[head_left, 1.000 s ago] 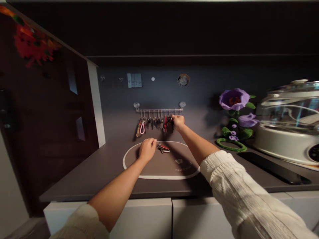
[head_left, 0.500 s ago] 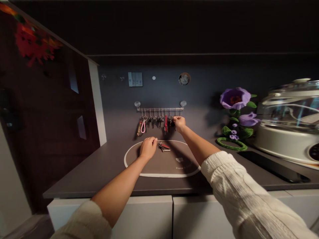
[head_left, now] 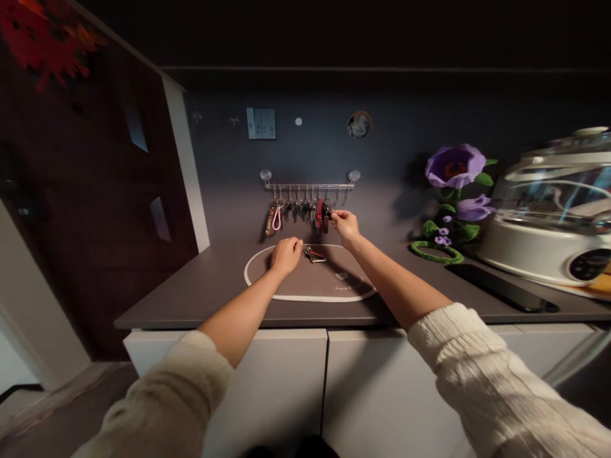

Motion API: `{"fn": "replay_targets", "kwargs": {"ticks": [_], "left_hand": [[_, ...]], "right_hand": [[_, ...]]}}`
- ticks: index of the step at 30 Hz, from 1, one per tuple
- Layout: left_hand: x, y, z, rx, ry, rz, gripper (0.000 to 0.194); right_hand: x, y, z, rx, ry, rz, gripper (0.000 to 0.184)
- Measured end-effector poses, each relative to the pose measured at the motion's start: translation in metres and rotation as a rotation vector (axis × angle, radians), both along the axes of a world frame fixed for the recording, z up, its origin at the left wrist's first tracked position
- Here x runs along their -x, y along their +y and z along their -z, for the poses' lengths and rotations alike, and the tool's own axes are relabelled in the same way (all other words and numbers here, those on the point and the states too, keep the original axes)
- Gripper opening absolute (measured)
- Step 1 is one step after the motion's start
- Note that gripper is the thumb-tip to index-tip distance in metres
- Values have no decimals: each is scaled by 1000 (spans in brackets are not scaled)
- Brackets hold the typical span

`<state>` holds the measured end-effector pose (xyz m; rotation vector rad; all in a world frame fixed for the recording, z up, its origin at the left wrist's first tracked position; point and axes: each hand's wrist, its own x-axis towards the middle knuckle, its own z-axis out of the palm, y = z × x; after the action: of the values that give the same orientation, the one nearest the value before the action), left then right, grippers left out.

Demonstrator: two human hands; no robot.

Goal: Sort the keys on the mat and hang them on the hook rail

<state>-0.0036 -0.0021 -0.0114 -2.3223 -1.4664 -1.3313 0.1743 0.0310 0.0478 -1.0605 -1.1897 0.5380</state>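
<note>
My left hand (head_left: 286,255) rests low over the left part of a brown oval mat (head_left: 296,286), its fingers curled down and together. Whatever those fingers hold is hidden. Just right of its fingertips lies a small bunch of keys (head_left: 315,256) with a red piece. My right hand (head_left: 346,226) is raised below the right end of a clear hook rail (head_left: 310,186), thumb and fingertips pinched at a dark set of keys (head_left: 326,220). More keys hang along the rail, with a pink loop strap (head_left: 277,218) and a red key holder (head_left: 319,213).
To the right stand purple fabric flowers (head_left: 456,166) on a green ring base and a cream appliance (head_left: 534,245) with a clear cover. A black phone-like slab (head_left: 501,288) lies in front of them. A dark cabinet overhangs the counter (head_left: 191,289).
The view has tilted down. Relative to the rail, my right hand has dropped a little, and more of the dark keys shows beside it. My left hand stays by the keys on the mat.
</note>
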Motion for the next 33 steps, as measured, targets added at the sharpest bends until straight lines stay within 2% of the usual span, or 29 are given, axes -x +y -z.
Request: {"fn": "replay_targets", "kwargs": {"ticks": [5, 11, 15, 22, 26, 33], "left_hand": [[1, -2, -1, 32, 10, 18, 29], [2, -2, -1, 68, 7, 31, 25], [2, 0, 0, 86, 22, 31, 25], [3, 1, 0, 113, 39, 23, 24], [3, 3, 1, 109, 35, 31, 23], [4, 3, 1, 132, 34, 16, 24]], "right_hand": [[15, -25, 27, 65, 42, -87, 10], [20, -30, 49, 85, -218, -58, 10], [20, -37, 52, 109, -519, -100, 8], [23, -40, 56, 153, -954, 14, 16], [28, -38, 58, 177, -1047, 87, 24], [34, -43, 56, 189, -1130, 151, 24]]}}
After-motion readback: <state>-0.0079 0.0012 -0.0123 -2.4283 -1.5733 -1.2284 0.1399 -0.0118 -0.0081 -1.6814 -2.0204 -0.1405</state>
